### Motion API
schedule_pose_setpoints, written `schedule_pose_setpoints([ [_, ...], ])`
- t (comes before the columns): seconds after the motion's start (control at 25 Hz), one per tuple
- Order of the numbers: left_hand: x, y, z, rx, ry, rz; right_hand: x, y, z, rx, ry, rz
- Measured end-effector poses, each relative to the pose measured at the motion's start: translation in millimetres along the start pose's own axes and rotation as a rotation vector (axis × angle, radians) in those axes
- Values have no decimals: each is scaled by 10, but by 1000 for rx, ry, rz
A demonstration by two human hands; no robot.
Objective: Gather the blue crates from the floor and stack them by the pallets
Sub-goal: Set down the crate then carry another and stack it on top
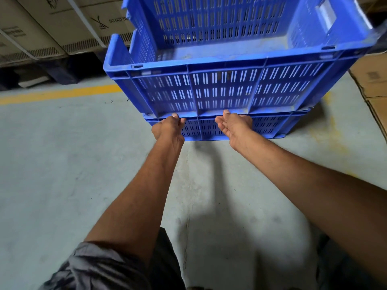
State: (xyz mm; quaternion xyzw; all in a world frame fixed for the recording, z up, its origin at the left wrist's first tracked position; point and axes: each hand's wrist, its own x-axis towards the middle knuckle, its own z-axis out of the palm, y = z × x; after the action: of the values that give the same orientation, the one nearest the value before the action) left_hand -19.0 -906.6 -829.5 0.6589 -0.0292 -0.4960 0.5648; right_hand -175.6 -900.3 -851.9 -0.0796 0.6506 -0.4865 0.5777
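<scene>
A large blue slotted crate (222, 88) sits on top of a lower blue crate (268, 127) that rests on the floor. Another blue crate (219, 19) lies nested inside the upper one, tilted back. My left hand (169, 128) curls its fingers at the bottom front edge of the upper crate, thumb on the seam between the two. My right hand (232, 127) is palm-up at the same edge, with its fingers hooked under the crate's base.
Strapped cardboard boxes (52, 21) stand on dark pallets (60, 70) at the back left, behind a yellow floor line (58, 94). Flattened cardboard (372, 86) lies at the right. Grey concrete floor (73, 164) spreads in front of the stack.
</scene>
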Motion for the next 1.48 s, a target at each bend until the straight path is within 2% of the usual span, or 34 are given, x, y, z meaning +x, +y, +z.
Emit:
schedule_pose_setpoints([
  [0.2, 36, -41, 30, -11, 12, -5, -22, 3, -17, -35, -39, -19],
  [0.36, -202, -429, 213, 13, 7, -93, 4, -50, -281, -67, 3, -33],
  [0.44, -425, -677, 390, 97, -101, -161, 52, -132, -547, -29, 105, -31],
  [0.56, -736, -833, 728, 182, -397, -285, 219, -249, -896, 48, 458, -56],
  [0.64, -829, -852, 906, 180, -447, -302, 459, -285, -1102, 97, 595, -98],
  [0.72, -820, -900, 999, 123, -387, -279, 326, -443, -1129, 76, 555, -117],
  [0.8, -816, -936, 1000, 63, -362, -285, 192, -567, -1144, -3, 602, -115],
  [0.88, -777, -951, 956, 111, -347, -260, 230, -620, -1230, 246, 572, -52],
  [0.96, -747, -905, 904, 154, -331, -232, 258, -601, -1287, 136, 464, -74],
  [1.0, -726, -869, 878, 155, -324, -225, 290, -589, -1267, 201, 429, -50],
  [1.12, -718, -738, 815, 147, -315, -231, 284, -618, -1210, 122, 529, -106],
  [1.48, -764, -723, 836, 105, -274, -192, 212, -676, -1210, 92, 531, -148],
])
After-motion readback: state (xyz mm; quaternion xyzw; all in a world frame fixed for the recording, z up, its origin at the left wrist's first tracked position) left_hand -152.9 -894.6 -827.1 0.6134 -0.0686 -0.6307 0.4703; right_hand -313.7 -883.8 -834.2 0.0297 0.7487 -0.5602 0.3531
